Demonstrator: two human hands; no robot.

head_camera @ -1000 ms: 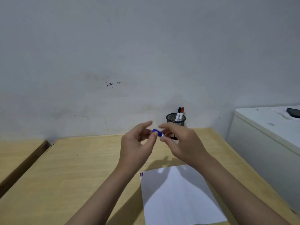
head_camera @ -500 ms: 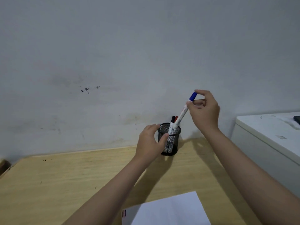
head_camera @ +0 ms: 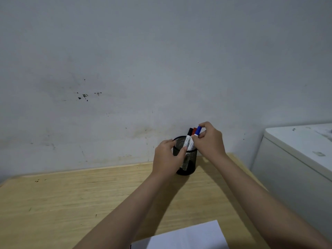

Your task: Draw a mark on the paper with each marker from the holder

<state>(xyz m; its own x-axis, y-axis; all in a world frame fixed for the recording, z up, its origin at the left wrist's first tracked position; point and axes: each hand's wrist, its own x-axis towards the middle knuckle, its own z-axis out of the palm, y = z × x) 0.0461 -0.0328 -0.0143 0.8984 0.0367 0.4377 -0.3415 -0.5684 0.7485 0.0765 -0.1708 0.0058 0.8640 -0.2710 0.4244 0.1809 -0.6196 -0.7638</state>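
**mesh_fan:** ok so what's the deal with the hands here? Looks like both are up at the cup.

**deskcam_dan:** yep. The black mesh pen holder (head_camera: 186,162) stands on the wooden table (head_camera: 71,198) near the back edge, close to the wall (head_camera: 161,60). The left hand (head_camera: 168,159) is wrapped round the holder's 9 o'clock side, thumb across the front mesh, fingers curled over the rim. So that one's closed on the holder itself.

**mesh_fan:** and the right?

**deskcam_dan:** the right hand (head_camera: 210,141) sits at the holder's 2 o'clock, pinching the blue-capped marker (head_camera: 198,131) right up at the cap end, fingertips together on it. The marker's white barrel runs down into the holder, tilted a bit. Can't tell if its bottom end is touching the floor of the cup; the hand and the mesh hide it.

**mesh_fan:** other markers?

**deskcam_dan:** two more stand in the holder: a black-capped marker (head_camera: 188,138) and a red-capped marker (head_camera: 194,130), just to the 9 o'clock side of the blue one, all three caps bunched together above the rim.

**mesh_fan:** paper?

**deskcam_dan:** the white paper sheet (head_camera: 188,236) lies flat at 6 o'clock on the table, well apart from the holder, between the two forearms and partly cut off by the frame edge. Off at 3 o'clock there's a white cabinet (head_camera: 296,159) beside the table.
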